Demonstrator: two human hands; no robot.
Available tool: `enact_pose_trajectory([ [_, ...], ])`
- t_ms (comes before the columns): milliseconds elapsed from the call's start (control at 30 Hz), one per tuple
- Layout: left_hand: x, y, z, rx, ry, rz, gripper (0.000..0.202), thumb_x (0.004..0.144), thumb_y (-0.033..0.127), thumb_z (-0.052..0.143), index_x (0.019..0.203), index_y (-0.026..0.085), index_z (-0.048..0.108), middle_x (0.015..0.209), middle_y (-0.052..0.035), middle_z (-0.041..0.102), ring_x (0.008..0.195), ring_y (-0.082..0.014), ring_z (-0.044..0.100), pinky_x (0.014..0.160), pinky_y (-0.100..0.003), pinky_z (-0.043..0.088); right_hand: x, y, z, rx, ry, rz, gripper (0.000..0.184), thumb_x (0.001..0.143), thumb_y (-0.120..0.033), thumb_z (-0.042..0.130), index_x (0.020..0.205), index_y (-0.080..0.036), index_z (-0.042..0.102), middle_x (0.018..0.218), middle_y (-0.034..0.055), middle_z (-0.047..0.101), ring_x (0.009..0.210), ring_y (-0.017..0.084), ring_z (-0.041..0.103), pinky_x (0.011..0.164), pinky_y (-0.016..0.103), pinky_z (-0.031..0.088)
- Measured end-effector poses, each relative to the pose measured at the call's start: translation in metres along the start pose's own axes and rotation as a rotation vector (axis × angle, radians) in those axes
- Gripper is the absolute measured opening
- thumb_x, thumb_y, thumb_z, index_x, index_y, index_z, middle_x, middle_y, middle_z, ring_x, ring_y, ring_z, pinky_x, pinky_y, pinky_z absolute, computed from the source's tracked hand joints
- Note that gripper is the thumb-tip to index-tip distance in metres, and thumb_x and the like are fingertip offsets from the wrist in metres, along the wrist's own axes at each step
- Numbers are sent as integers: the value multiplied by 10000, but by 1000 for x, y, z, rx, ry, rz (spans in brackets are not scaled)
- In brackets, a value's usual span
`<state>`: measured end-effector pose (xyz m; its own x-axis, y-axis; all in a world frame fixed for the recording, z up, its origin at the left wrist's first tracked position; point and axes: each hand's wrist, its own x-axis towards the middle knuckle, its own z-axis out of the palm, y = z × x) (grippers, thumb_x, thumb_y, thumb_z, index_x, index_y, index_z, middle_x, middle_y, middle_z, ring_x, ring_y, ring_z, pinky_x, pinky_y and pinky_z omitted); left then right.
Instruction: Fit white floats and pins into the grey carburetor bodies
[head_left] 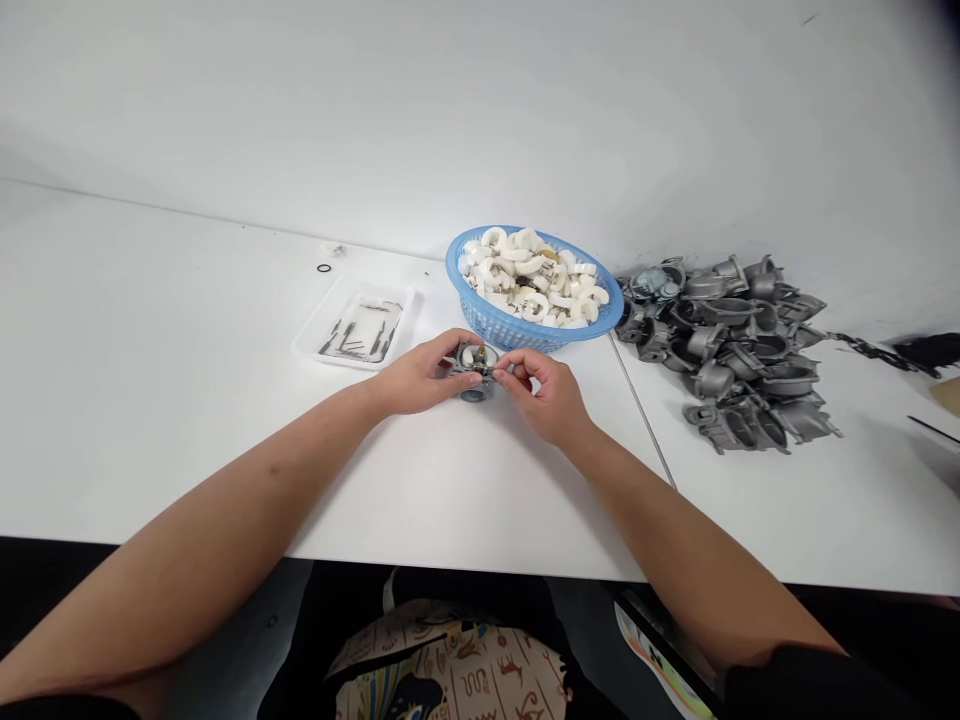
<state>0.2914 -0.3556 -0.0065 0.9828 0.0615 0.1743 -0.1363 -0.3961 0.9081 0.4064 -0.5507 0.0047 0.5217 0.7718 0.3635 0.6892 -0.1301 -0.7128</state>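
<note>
A small grey metal carburetor body [473,394] rests on the white table in front of me, with a white ring-shaped float and a brass part in its open top. My left hand [420,375] is closed around its left side, thumb across the near edge. At the right rim, my right hand [544,392] has thumb and index finger pinched together. Whatever lies between those fingertips is too small to make out. Just beyond the carburetor stands a blue plastic basket [491,325] heaped with white floats [529,265].
To the left is a clear shallow tray [300,345] with thin dark metal pins [352,345]. A black rubber ring [324,268] lies behind it. Several grey carburetor bodies [739,340] are piled on the right, past a table seam [645,415]. A white wall rises behind the table.
</note>
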Motion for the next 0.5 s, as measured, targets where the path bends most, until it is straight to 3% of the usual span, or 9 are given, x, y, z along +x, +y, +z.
enact_pose_trajectory([
  [167, 1, -1, 0, -11, -1, 26, 464, 902, 480, 645, 1276, 230, 529, 1124, -76, 599, 996, -204, 587, 916, -383, 515, 1, 0, -2, -208, 0, -146, 115, 942, -294, 581, 923, -215, 663, 608, -49, 488, 571, 122, 452, 798, 329, 383],
  [333, 0, -1, 0, -14, -16, 26, 478, 917, 470, 628, 1315, 243, 494, 1115, -61, 595, 929, -175, 579, 874, -355, 500, 1, 0, -2, -201, -8, -188, 102, 954, -278, 581, 912, -211, 645, 617, -55, 502, 567, 115, 465, 793, 321, 365],
  [500, -2, -1, 0, 75, -12, -39, 494, 946, 522, 559, 1350, 256, 456, 985, -32, 564, 827, -163, 541, 802, -354, 475, 1, -2, 1, -252, 34, -195, 119, 969, -284, 562, 921, -208, 639, 623, -47, 516, 589, 130, 488, 787, 334, 343],
])
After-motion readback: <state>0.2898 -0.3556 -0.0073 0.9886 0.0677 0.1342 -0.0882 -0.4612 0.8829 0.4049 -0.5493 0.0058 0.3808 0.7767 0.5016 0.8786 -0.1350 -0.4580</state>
